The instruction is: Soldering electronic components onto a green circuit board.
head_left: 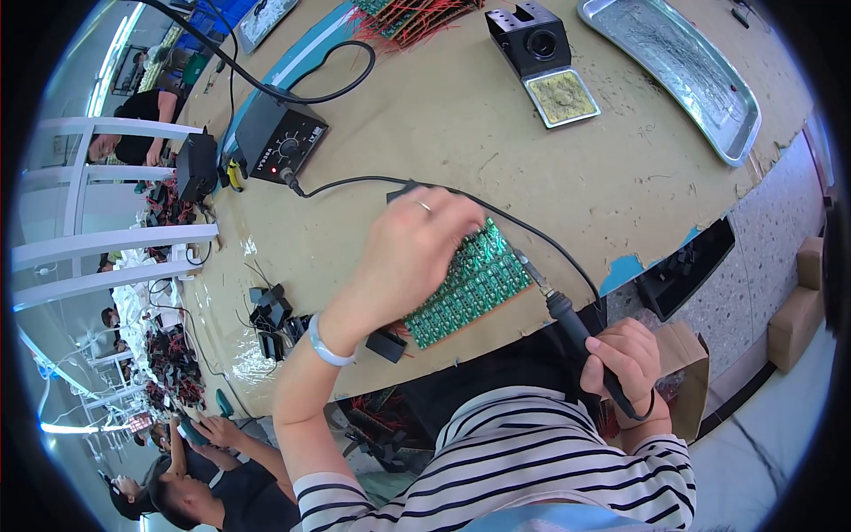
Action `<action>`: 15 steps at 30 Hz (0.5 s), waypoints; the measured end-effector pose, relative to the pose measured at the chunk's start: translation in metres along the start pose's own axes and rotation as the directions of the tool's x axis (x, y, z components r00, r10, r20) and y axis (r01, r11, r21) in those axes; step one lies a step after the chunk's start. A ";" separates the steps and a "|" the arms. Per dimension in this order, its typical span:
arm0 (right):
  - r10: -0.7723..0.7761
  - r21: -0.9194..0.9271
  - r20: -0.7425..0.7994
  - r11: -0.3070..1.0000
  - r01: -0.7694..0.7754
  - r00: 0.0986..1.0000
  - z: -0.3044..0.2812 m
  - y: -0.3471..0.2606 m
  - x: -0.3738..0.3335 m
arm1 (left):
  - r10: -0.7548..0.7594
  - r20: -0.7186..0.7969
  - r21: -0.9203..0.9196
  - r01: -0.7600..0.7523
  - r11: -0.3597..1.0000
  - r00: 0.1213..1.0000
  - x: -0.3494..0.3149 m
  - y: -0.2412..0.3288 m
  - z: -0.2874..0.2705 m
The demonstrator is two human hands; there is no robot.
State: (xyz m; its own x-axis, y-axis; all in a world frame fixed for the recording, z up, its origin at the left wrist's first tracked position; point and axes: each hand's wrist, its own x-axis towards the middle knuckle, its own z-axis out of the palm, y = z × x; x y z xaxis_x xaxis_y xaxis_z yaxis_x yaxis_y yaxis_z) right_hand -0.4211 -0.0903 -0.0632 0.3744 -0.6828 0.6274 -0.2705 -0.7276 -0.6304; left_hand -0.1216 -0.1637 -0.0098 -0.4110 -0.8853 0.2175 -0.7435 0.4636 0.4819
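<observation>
A green circuit board panel [483, 284] with rows of small solder points lies on the brown-covered table in front of me. My left hand [417, 244] reaches over its left part, fingers bent together near the far edge; whatever they hold is hidden and slightly blurred. In my right hand [625, 359] is a soldering iron [572, 324], gripped by its black handle. Its metal tip points up and left, close to the panel's right edge. I cannot tell whether the tip touches the board. One black block [387, 346] sits by the panel's near left corner.
A black soldering station [282, 137] stands far left, its cable crossing the table. Beyond the panel are an iron stand [532, 40] with a yellow sponge tray [563, 96] and a metal tray [683, 75]. Black parts [270, 315] lie left. Other people work at the left.
</observation>
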 end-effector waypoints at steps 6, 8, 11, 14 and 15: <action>-0.002 -0.003 0.027 1.000 0.002 1.000 -0.001 0.000 -0.003 | 0.027 0.126 0.055 -0.034 0.998 0.992 -0.005 -0.003 0.003; -0.006 -0.002 0.025 1.000 0.006 1.000 0.000 -0.001 -0.003 | 0.005 0.124 -0.040 0.000 0.999 0.992 -0.007 -0.008 0.004; -0.006 0.000 0.013 1.000 0.006 1.000 0.003 -0.002 -0.002 | -0.005 0.167 -0.152 0.031 0.988 0.986 -0.009 -0.012 0.005; -0.010 0.005 0.009 1.000 0.010 1.000 0.006 0.000 -0.002 | 0.059 0.184 -0.109 -0.039 0.993 0.981 -0.010 -0.013 0.004; -0.019 0.010 0.011 1.000 0.019 1.000 0.006 0.001 -0.001 | 0.063 0.195 -0.126 -0.039 0.991 0.979 -0.010 -0.012 0.004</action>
State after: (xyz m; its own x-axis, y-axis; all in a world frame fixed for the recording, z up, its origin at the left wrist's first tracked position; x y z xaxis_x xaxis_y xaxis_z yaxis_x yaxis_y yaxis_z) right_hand -0.4166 -0.0898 -0.0674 0.3895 -0.6680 0.6340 -0.2542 -0.7397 -0.6231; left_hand -0.1103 -0.1605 -0.0213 -0.5524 -0.8300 0.0777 -0.6547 0.4896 0.5759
